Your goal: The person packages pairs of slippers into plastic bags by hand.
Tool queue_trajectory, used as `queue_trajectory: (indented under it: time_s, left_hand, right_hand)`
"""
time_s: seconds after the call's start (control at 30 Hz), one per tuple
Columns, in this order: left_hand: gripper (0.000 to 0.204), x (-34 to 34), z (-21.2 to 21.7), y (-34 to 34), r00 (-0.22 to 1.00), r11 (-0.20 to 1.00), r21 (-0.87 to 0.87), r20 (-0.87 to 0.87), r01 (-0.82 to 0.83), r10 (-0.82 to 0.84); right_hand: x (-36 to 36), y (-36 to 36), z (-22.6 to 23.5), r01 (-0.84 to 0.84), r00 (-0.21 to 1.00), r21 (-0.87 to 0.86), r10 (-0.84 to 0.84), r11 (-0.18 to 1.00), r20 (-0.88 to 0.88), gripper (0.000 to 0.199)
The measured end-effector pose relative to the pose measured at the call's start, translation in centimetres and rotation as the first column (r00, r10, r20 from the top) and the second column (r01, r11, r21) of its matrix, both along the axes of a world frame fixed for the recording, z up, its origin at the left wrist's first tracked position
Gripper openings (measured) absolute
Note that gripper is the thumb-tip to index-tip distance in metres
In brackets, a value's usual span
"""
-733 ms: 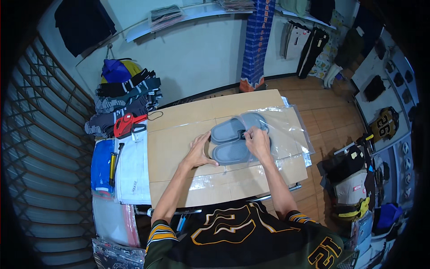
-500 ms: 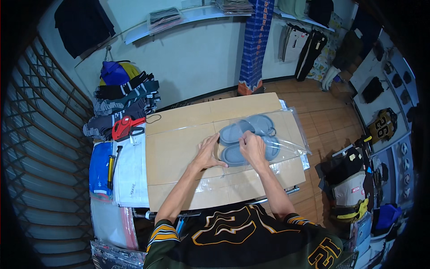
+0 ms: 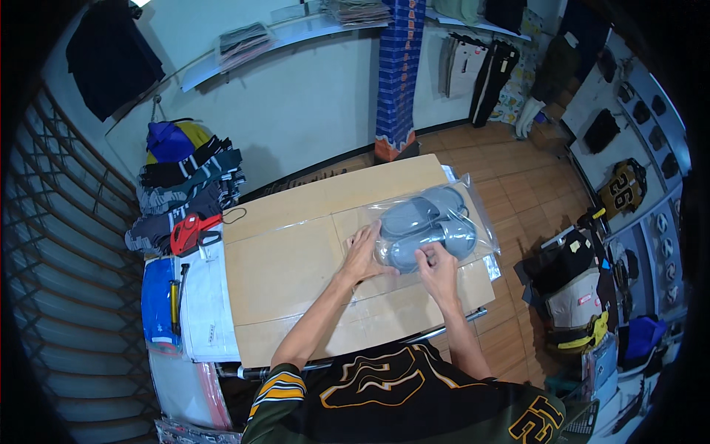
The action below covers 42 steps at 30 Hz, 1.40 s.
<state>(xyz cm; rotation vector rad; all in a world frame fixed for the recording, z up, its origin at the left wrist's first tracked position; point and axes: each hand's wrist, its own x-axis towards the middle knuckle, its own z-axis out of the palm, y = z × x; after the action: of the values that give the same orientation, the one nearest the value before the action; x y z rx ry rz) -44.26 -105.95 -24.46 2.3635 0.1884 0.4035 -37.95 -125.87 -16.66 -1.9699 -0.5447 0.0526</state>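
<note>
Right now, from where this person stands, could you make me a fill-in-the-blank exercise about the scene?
1. The number of slip-on sandals in the clear plastic bag is ____.
2. The brown sheet beneath the bag is made of ____.
3. The hand nearer the red tool is the person's ____ one.
4. The tall patterned pillar is mainly ____.

Missing words: two; cardboard; left; blue.

Clear plastic bag (image 3: 484,229): thin, glossy, wrinkled, flashing highlights! Inside it, grey slippers (image 3: 408,217): matt, rubbery-looking. Underneath, brown cardboard (image 3: 288,259), dull, with glossy patches toward near edge. Over left, red tool (image 3: 191,235), hard shiny plastic; piled socks (image 3: 185,177), soft knitted cloth. Down front, metal rail (image 3: 475,314), smooth, bright gleam. Floor (image 3: 515,296) brown, slick sheen. Jersey (image 3: 473,403): dark cloth, mostly matt.
</note>
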Motion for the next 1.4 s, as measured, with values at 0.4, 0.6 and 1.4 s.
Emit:
queue_trajectory:
  time_s: [0.4,0.6,1.4]
  left_hand:
    - [0.142,5.6,0.2,-3.7,0.998,0.997,0.074,-0.06,0.021,-0.017]
    - [0.142,5.6,0.6,-3.6,0.989,0.997,0.076,-0.149,0.0,0.012]
    - [0.028,-1.2,-2.5,-6.3,0.717,0.709,-0.297,0.102,-0.639,0.689]
  right_hand:
    - [5.1,-10.8,-2.6,0.287,0.958,0.025,-0.286,0.958,-0.035,0.017]
    - [10.9,-14.1,-3.5,0.323,0.946,0.017,-0.323,0.946,-0.007,0.021]
    - [28.4,-10.1,-11.4,-0.054,0.969,-0.04,0.043,0.998,-0.245,0.029]
